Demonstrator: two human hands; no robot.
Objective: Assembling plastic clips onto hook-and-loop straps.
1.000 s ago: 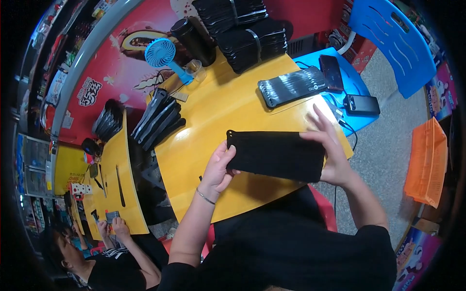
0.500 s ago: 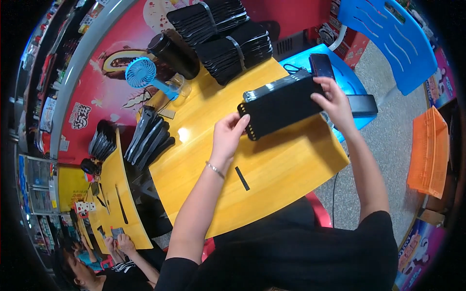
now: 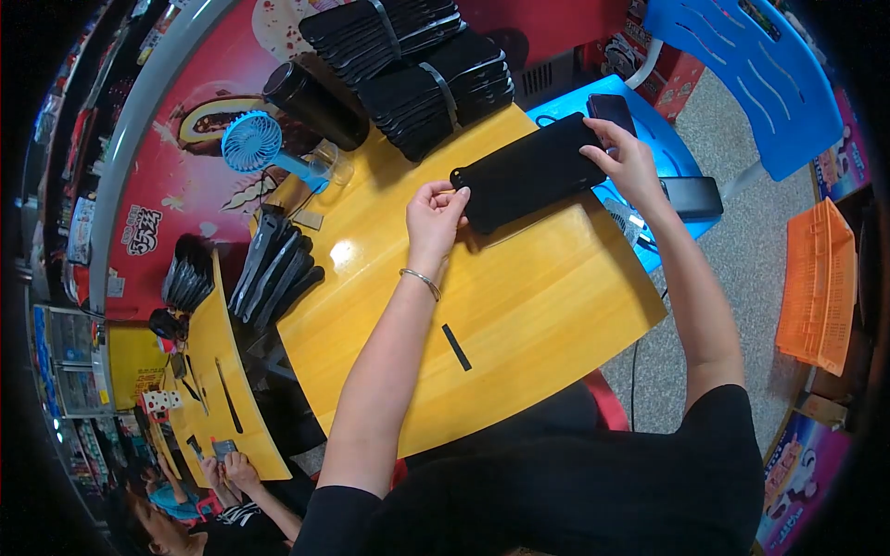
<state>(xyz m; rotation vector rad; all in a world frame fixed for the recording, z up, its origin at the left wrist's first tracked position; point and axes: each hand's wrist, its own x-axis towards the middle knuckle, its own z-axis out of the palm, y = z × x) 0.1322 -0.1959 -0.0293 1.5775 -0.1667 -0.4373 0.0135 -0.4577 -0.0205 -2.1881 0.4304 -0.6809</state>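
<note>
Reaching forward, hands (image 3: 433, 222) pinching flat black panel (image 3: 530, 174) at opposite ends (silver bracelet (image 3: 424, 278) on left wrist).

I see a bright glare spot on the table (image 3: 547, 315), bent edges and black fisheye corners.

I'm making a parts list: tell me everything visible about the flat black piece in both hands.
The flat black piece is a long, roughly rectangular panel, matt and cloth-like in look, with small holes at its left end. It slants up toward the picture's right, over the far right of the yellow table. The left hand holds its left end, the right hand its right. What lies beneath is hidden.
</note>
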